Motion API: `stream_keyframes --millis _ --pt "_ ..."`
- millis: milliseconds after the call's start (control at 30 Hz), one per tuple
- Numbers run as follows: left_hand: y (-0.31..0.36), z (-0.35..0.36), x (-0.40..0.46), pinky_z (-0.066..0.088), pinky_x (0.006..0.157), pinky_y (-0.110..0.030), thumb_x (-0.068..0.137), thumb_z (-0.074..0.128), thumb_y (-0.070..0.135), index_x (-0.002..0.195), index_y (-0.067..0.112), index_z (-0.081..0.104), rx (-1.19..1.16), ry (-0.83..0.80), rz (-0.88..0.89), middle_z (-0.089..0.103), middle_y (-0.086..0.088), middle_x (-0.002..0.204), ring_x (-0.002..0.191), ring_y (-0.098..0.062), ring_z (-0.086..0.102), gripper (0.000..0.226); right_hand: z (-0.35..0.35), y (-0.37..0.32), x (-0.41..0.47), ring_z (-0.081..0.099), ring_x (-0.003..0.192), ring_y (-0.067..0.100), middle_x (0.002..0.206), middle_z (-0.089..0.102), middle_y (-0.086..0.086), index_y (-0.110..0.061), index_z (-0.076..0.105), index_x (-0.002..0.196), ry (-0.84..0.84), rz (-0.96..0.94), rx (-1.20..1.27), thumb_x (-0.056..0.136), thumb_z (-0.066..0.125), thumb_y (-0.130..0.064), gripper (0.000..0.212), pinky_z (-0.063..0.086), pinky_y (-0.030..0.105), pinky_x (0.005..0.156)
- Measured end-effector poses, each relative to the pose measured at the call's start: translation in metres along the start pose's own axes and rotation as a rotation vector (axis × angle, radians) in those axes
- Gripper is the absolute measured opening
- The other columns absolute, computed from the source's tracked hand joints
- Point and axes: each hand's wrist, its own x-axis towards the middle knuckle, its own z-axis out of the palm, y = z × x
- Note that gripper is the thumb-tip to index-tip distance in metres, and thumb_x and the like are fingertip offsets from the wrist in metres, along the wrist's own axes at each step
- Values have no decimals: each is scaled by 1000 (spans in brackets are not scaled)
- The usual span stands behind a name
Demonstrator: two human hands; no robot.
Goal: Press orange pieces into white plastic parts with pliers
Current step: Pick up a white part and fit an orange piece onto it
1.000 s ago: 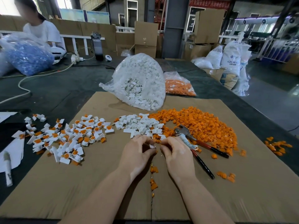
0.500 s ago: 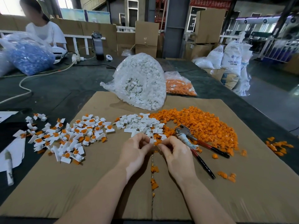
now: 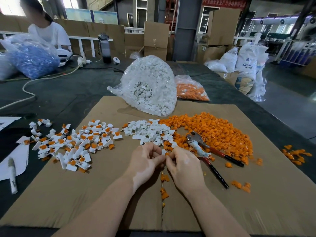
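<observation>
a: where are the hands?

b: both low in the middle, over the cardboard sheet [image 3: 256, 194] that covers the table [image 3: 59, 100]. the left hand [image 3: 145, 161] has its fingers curled and pinches a white plastic part [image 3: 163, 152] at the tips. the right hand [image 3: 183, 165] meets it from the other side, fingers curled too, pinching an orange piece [image 3: 167, 154] right against that white part.

a: is the orange one seated in it?

b: can't tell, the fingertips cover the join.

a: and the pliers?

b: the pliers [image 3: 207, 155] lie on the cardboard just right of the right hand, untouched, red and black handles spread and pointing toward the near right, head resting at the edge of the loose orange pile [image 3: 213, 130].

a: other stock?

b: a small heap of bare white parts [image 3: 147, 130] sits just beyond the hands, touching the orange pile on its right. to the left is a spread of white parts with orange in them [image 3: 73, 142], some off the cardboard. a few orange bits [image 3: 164, 185] lie along the cardboard's seam under the wrists, and a few more at far right [image 3: 296, 154].

a: behind that?

b: a clear bag of white parts [image 3: 150, 86], a bag of orange ones [image 3: 191, 88] beside it, a bag of blue parts [image 3: 32, 59] far left near a seated person [image 3: 49, 34], and a marker [image 3: 12, 173] on white paper at the left edge.
</observation>
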Motion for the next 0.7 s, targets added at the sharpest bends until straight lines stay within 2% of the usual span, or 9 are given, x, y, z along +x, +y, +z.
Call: stream_keyframes --millis 100,200,367,467,567,700 --pt "-1 0 0 48 59 -18 85 64 3 82 7 58 39 -7 21 62 -9 69 60 -11 60 8 1 3 0 44 57 20 59 48 1 -9 47 65 -58 45 45 83 66 -8 26 34 30 51" --pt "-2 0 0 47 58 -14 85 64 3 82 8 58 44 -9 33 62 -9 71 61 -10 59 8 2 9 0 45 63 18 64 49 -2 -8 51 71 -112 101 89 89 60 -18 22 33 29 57" --pt "-2 -1 1 47 57 -12 86 62 4 84 10 57 -20 22 20 62 -9 71 58 -6 60 8 0 8 0 55 72 13 72 62 -2 -11 62 77 -82 129 178 87 65 -24 16 46 31 64" --pt "-2 -1 3 51 63 -20 86 60 0 94 12 59 -159 41 5 62 -14 72 62 -12 61 14 -1 7 0 55 73 8 74 60 -8 -15 63 82 -32 147 258 83 69 -22 9 49 31 64" --pt "-5 -1 4 48 69 -35 85 60 -3 95 13 63 -213 40 11 55 -9 64 63 -19 56 18 -3 6 1 54 75 9 79 56 -10 -17 64 93 8 122 312 80 72 -14 15 51 31 68" --pt "-5 -1 3 44 67 -35 85 61 -2 91 16 65 -198 15 27 46 -13 65 65 -22 47 20 -6 4 2 52 80 8 83 51 -17 -19 68 108 -23 12 283 82 69 -10 28 50 29 72"
